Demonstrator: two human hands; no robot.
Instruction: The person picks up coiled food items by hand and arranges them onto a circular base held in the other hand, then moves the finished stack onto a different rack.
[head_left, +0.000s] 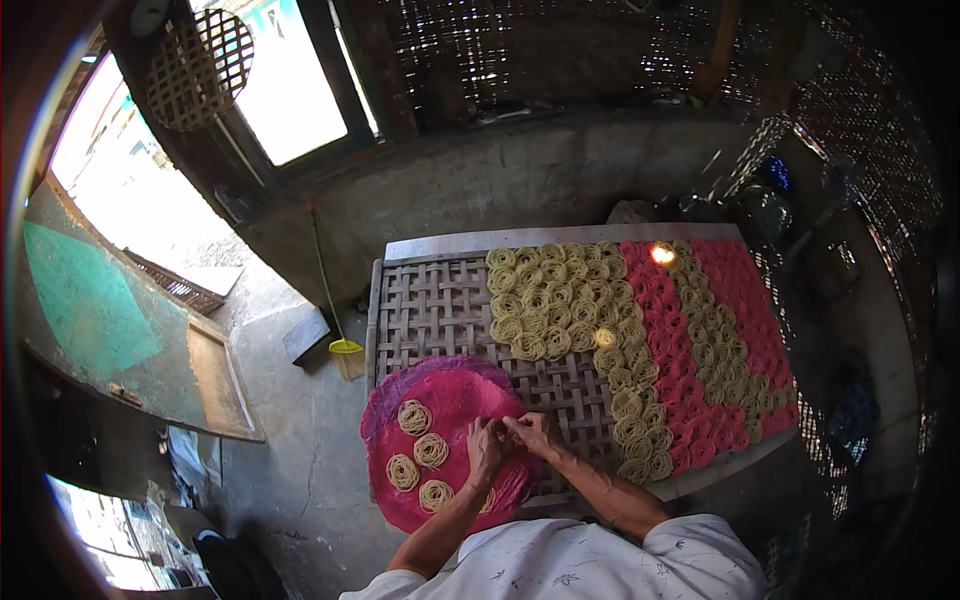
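Observation:
A round pink tray (454, 394) with a purple rim lies over the near left corner of a woven bamboo rack (431, 307). Several pale yellow noodle-like coils (415, 418) rest on its left and lower parts, one of them partly hidden by my left forearm. Above the tray's right side, my left hand (487, 444) and my right hand (538, 433) meet with bent fingers, fingertips almost touching. Whatever may be between those fingers is too small or hidden to make out. Yellow coils (555, 296) and pink coils (660, 307) sit in packed bands across the rack's middle and right.
Left of the rack, a broom (346, 356) leans against the low wall (480, 172). A board with green paint (97, 300) stands at far left beside the bright doorway. Round woven latticework (201, 69) hangs by the window. Dim clutter (765, 202) lies beyond the rack's far right corner.

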